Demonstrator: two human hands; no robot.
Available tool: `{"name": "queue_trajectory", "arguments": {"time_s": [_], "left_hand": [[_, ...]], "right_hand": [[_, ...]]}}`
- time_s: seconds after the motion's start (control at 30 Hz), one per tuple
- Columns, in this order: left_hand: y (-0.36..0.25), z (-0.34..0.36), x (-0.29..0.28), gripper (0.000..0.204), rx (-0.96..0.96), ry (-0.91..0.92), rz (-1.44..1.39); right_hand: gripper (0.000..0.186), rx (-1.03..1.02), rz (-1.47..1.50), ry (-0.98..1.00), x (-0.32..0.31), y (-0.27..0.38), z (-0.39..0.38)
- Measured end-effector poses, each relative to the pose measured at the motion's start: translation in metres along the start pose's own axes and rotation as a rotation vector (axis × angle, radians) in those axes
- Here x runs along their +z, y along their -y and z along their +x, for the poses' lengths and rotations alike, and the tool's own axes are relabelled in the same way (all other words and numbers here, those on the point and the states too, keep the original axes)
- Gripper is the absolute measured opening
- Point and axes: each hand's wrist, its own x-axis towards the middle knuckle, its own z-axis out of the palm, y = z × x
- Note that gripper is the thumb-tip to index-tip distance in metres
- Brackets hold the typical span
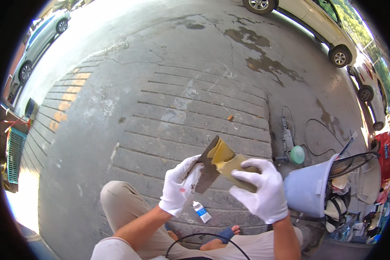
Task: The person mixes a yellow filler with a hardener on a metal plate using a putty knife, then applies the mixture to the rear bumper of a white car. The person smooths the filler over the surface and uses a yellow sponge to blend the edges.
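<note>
My left hand (177,188), in a white glove with a pink smudge, grips a dark flat board (206,173) tilted upright, with glossy yellow paste (221,151) on its upper part. My right hand (263,195), also gloved, holds an olive-yellow flat spreader (229,167) against the paste, fingers over its face. A small white and blue tube (202,212) lies on the concrete floor (117,108) below the board, between my bent legs (121,195).
At my right, a lavender bucket (305,190) lies tipped among clutter, beside a power tool with green pad (297,154), hoses and a red object (383,160). At left are a teal crate (15,154) and a parked car (41,43); more cars (307,17) stand at upper right.
</note>
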Motion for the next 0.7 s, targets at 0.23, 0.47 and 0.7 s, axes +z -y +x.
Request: {"name": "queue_trajectory", "arguments": {"time_s": [0.23, 0.47, 0.7], "left_hand": [[0.004, -0.020, -0.003, 0.031, -0.070, 0.181, -0.188], [0.018, -0.011, 0.004, 0.036, 0.450, 0.059, 0.282], [0.010, -0.009, 0.003, 0.030, -0.075, 0.162, -0.137]], "right_hand": [[0.045, 0.149, 0.517, 0.095, -0.023, -0.025, 0.000], [0.046, -0.034, -0.085, -0.075, -0.013, 0.007, 0.005], [0.043, -0.027, 0.233, -0.087, -0.004, -0.011, -0.008]]}}
